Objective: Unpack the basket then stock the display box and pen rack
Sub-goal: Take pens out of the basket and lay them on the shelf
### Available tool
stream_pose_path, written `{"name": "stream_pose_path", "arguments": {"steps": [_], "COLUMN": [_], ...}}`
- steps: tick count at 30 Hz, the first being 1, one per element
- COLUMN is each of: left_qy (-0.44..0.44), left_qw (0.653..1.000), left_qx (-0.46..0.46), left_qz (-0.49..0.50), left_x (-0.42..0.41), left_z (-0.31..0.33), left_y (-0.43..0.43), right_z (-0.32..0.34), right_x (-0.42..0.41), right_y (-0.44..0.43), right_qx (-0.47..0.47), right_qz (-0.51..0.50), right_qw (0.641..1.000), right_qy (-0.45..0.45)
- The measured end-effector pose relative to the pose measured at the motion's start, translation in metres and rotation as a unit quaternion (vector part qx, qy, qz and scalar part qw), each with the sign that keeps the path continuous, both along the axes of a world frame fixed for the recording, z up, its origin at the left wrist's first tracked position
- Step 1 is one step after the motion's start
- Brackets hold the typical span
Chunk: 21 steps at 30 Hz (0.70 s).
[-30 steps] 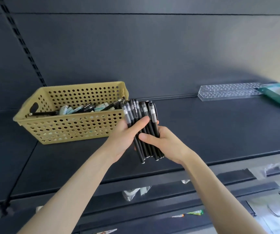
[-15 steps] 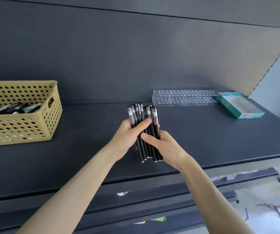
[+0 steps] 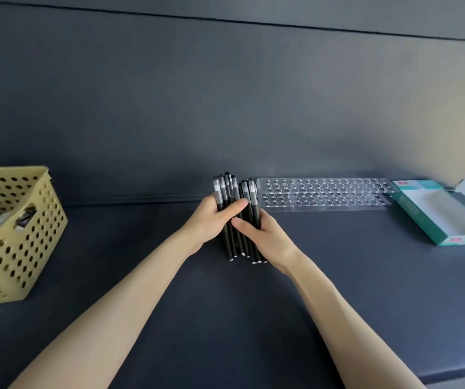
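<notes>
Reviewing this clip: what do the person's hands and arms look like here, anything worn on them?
The left hand and right hand are bare: no gloves, and no ring shows on the fingers in view. Both arms are uncovered down to the frame's edge, with no sleeve, watch or wristband visible.

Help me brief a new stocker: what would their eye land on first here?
A bundle of black pens, held upright at the centre of the shelf by the left hand and right hand. Behind it to the right lies the clear pen rack with an open teal display box beside it; a yellow basket sits far left.
</notes>
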<state>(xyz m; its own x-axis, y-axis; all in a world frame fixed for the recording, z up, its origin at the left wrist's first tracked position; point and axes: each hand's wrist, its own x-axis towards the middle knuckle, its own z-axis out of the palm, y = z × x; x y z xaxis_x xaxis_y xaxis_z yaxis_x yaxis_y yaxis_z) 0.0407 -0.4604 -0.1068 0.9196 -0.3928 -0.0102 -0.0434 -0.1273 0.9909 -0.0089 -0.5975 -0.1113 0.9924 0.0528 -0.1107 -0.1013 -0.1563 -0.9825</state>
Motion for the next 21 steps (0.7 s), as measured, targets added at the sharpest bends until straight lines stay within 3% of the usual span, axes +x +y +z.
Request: {"name": "stream_pose_path", "arguments": {"steps": [5,10,14,17,21], "left_qy": [-0.004,-0.059,-0.078,-0.079,-0.155], "left_qw": [0.998,0.976,0.942,0.928,0.891], "left_qx": [0.056,0.204,0.315,0.344,0.398], "left_qz": [0.013,0.047,0.083,0.117,0.151], "left_x": [0.019,0.026,0.017,0.001,-0.024], "left_z": [-0.006,-0.005,-0.004,-0.008,-0.017], "left_y": [-0.001,-0.002,-0.005,-0.007,-0.012], "right_z": [-0.002,-0.012,-0.013,-0.016,-0.019], "right_x": [0.023,0.025,0.017,0.010,0.005], "right_y": [-0.013,-0.023,-0.030,-0.036,-0.040], "right_qx": [-0.144,-0.227,-0.241,-0.264,-0.301], "right_qz": [-0.008,-0.047,-0.048,-0.030,-0.025], "right_qw": [0.989,0.971,0.965,0.957,0.942], "right_qy": [-0.023,-0.066,-0.091,-0.117,-0.145]}}
